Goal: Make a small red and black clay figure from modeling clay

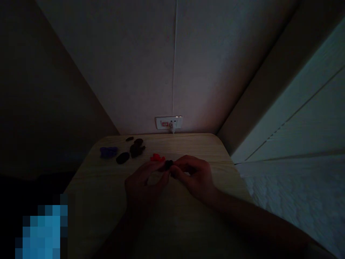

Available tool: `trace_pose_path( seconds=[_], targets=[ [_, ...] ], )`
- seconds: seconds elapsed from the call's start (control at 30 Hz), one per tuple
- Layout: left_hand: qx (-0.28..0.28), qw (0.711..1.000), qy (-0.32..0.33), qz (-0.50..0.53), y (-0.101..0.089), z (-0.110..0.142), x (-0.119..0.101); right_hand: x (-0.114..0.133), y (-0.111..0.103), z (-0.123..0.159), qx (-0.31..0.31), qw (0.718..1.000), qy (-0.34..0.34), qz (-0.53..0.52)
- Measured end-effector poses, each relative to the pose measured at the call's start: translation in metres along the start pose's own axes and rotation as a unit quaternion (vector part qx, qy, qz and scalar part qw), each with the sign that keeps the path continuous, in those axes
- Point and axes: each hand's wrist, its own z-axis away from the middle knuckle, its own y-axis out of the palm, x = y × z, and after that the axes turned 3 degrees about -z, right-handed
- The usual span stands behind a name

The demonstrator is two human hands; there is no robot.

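Two bare hands are meeting above the pale, wood-grained table (215, 151), and you're holding one small dark piece (169, 164) right there between your fingertips. It's looking rounded and lumpy, nearly black in this dim light, with its finer texture getting lost in shadow. Just beyond your grip and slightly left, a bright red piece (157, 157) is showing a knobbly, uneven outline. Farther left of the grip, a flat dark oval (123, 158) is lying beside a lumpy brownish cluster (137, 148); a small dark sliver (129, 138) is resting beyond those, and a long purple-blue piece (108, 151) is sitting farthest left. Straight ahead past the grip, the wall (140, 82) is carrying a glossy white socket plate (159, 123) with a plug (171, 126) sticking out. Well off to the right, a pale panel (309, 108) is slanting away. The red piece is crowding you most closely, and your own fingers are covering part of the dark one. Your left hand (144, 180) is forming a narrow pinch, thumb under index finger; your right hand (195, 176) is curling its fingers, thumb and index tips pressing at the piece's right side, forearm trailing back to the right.
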Motion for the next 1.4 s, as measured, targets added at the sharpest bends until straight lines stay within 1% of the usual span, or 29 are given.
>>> trace_pose_path(
  seconds=[0.23,0.4,0.53,0.63,0.77,0.83,0.9,0.97,1.0,1.1,1.2,1.27,1.4],
  targets=[
    [0.016,0.999,-0.02,0.029,0.002,-0.002,-0.007,0.001,0.002,0.003,0.013,1.0,-0.016,0.007],
    [0.036,0.999,-0.025,0.027,0.003,0.0,-0.003,-0.001,0.002,0.005,0.026,0.999,-0.028,0.009],
    [0.049,0.997,-0.04,0.051,0.003,0.001,-0.002,-0.002,0.003,0.008,0.034,0.999,-0.041,0.007],
    [0.046,0.993,-0.062,0.084,0.004,0.0,-0.005,0.0,0.004,0.009,0.049,0.998,-0.031,-0.007],
    [0.056,0.981,-0.12,0.142,0.005,-0.005,-0.013,0.005,0.005,0.009,0.075,0.997,-0.003,-0.03],
    [0.055,0.977,-0.137,0.153,0.005,-0.007,-0.016,0.005,0.004,0.008,0.08,0.996,0.006,-0.042],
    [0.043,0.978,-0.141,0.146,0.006,-0.009,-0.017,0.004,0.003,0.006,0.077,0.996,0.011,-0.046],
    [0.037,0.983,-0.128,0.127,0.006,-0.008,-0.014,0.003,0.002,0.004,0.067,0.997,0.007,-0.048],
    [0.035,0.987,-0.109,0.112,0.005,-0.006,-0.012,0.002,0.001,0.003,0.064,0.997,0.003,-0.048],
    [0.037,0.998,-0.022,0.046,0.004,-0.002,-0.007,0.001,-0.002,0.001,0.064,0.997,-0.017,-0.029],
    [0.033,0.998,0.053,-0.009,0.001,-0.002,-0.005,0.003,-0.005,-0.002,0.064,0.997,-0.037,0.002],
    [0.036,0.996,0.077,-0.015,0.0,-0.005,-0.006,0.006,-0.008,-0.005,0.069,0.995,-0.066,0.02],
    [0.048,0.993,0.103,-0.012,-0.004,-0.009,-0.007,0.013,-0.011,-0.01,0.1,0.985,-0.132,0.039]
  ],
)
